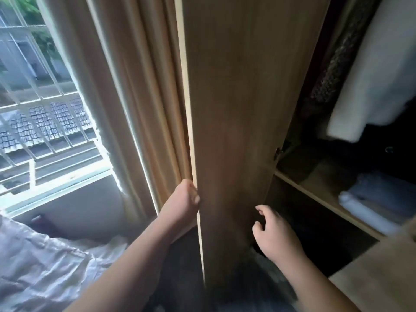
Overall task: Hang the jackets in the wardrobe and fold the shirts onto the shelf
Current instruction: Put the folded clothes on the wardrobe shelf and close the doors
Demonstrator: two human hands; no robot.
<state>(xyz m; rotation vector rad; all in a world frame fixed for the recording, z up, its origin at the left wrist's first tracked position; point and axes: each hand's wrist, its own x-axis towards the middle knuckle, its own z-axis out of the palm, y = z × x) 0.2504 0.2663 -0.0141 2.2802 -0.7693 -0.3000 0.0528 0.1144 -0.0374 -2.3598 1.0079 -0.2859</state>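
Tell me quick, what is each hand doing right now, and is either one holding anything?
Left hand: grips the edge of the wardrobe door.
Right hand: holds nothing, fingers loosely curled, near the door.

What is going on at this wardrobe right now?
A person's left hand grips the edge of the open wardrobe door, which stands beside the curtain. The right hand hovers near the door's inner face, fingers loosely curled, holding nothing. Inside, garments hang above a shelf with folded clothes on it.
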